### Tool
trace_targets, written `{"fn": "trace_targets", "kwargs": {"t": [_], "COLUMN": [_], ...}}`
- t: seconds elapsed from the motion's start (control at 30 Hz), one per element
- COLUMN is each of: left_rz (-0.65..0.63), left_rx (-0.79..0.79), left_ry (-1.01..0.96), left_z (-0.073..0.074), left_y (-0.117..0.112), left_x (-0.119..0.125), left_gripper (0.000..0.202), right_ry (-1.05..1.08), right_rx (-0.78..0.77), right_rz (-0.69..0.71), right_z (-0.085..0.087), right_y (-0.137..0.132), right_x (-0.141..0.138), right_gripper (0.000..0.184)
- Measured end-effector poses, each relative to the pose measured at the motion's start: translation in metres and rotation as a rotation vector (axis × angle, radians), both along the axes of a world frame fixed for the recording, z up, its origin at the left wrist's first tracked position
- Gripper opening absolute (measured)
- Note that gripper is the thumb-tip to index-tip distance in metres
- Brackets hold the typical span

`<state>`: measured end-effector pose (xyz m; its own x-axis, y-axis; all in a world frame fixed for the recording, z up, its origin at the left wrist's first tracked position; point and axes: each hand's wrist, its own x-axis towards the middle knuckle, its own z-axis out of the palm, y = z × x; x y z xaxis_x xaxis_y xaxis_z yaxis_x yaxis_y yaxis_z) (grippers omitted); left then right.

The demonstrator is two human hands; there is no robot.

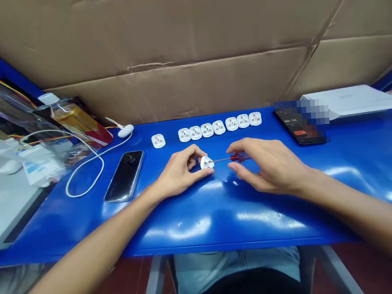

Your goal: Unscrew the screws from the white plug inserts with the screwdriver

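Observation:
My left hand point(187, 167) pinches a small white plug part point(205, 162) between thumb and fingers, its face turned to the right. In my right hand point(271, 164) lies a screwdriver point(240, 157) with a clear red handle, its butt hidden by the palm. The thin shaft points left and its tip meets the plug part at a metal terminal. Thumb and forefinger of the right hand stand a little off the handle's front end. Beyond the hands, several similar white plug parts point(207, 129) lie in a row, with another one point(158, 141) apart at the left.
A phone point(124, 175) lies left of my hands on the blue table point(194, 223). At far left are a white cable point(100, 171), a bottle point(76, 119) and white adapters point(38, 164). A timer phone point(291, 124) leans by a white box point(350, 100) at right. Cardboard point(175, 41) stands behind.

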<state>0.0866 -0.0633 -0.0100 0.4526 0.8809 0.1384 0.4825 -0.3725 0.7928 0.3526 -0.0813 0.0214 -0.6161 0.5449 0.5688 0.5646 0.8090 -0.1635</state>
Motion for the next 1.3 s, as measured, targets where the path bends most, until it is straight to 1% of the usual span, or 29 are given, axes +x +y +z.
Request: {"fn": "trace_targets", "kwargs": {"t": [0.07, 0.1, 0.17, 0.23, 0.3, 0.47, 0.53, 0.63, 0.73, 0.8, 0.9, 0.97, 1.1, 1.17, 1.3], "left_rz": [-0.001, -0.003, -0.006, -0.005, -0.002, -0.007, -0.009, -0.01, -0.013, -0.016, -0.015, -0.015, -0.019, -0.025, -0.023], "left_rx": [-0.007, -0.012, -0.02, -0.021, -0.017, -0.005, 0.0, 0.011, 0.007, 0.0, -0.003, 0.0, 0.005, 0.003, 0.002], "left_ry": [0.002, 0.002, 0.002, 0.003, 0.006, 0.03, 0.042, 0.047, 0.045, 0.044, 0.047, 0.049, 0.034, 0.026, 0.04], "left_z": [0.0009, 0.0014, 0.0022, 0.0027, 0.0031, 0.0053, 0.006, 0.0063, 0.0058, 0.0054, 0.0051, 0.0053, 0.007, 0.0078, 0.0078], "left_y": [-0.0002, -0.0003, -0.0002, 0.0002, 0.0005, 0.0, -0.0002, -0.0001, 0.0, -0.0001, 0.0002, 0.0006, 0.001, 0.0007, 0.0002], "left_x": [0.0002, 0.0003, 0.0, -0.0007, -0.0015, -0.0022, -0.0021, -0.0021, -0.0025, -0.0027, -0.0026, -0.0023, -0.0009, -0.0003, -0.0005], "left_gripper": [0.039, 0.039, 0.038, 0.038, 0.038, 0.04, 0.04, 0.04, 0.041, 0.041, 0.04, 0.04, 0.039, 0.038, 0.038], "right_ry": [-0.015, -0.019, -0.015, -0.007, -0.002, -0.022, -0.029, -0.005, 0.03, 0.018, -0.014, -0.01, 0.048, 0.062, 0.053], "right_rx": [0.036, 0.061, 0.122, 0.169, 0.183, 0.182, 0.203, 0.206, 0.194, 0.186, 0.24, 0.261, 0.175, 0.147, 0.12], "right_rz": [-0.025, -0.014, 0.053, 0.136, 0.174, 0.093, 0.113, 0.171, 0.176, 0.148, 0.085, 0.086, 0.169, 0.184, 0.101], "right_z": [-0.0014, -0.002, -0.0023, -0.0016, -0.0008, -0.0026, -0.0036, -0.0031, -0.0017, -0.0017, -0.0033, -0.0043, -0.0043, -0.0043, -0.0055], "right_y": [0.0018, 0.0028, 0.0047, 0.0062, 0.0069, 0.0066, 0.0063, 0.0057, 0.0051, 0.005, 0.0058, 0.0061, 0.0055, 0.0052, 0.0061], "right_x": [0.0009, 0.001, 0.0006, 0.0, 0.0, 0.0018, 0.0014, -0.0006, -0.0016, -0.0009, 0.0009, 0.001, -0.0008, -0.001, 0.0002], "right_gripper": [0.015, 0.015, 0.015, 0.021, 0.026, 0.018, 0.015, 0.021, 0.027, 0.023, 0.019, 0.017, 0.025, 0.025, 0.018]}}
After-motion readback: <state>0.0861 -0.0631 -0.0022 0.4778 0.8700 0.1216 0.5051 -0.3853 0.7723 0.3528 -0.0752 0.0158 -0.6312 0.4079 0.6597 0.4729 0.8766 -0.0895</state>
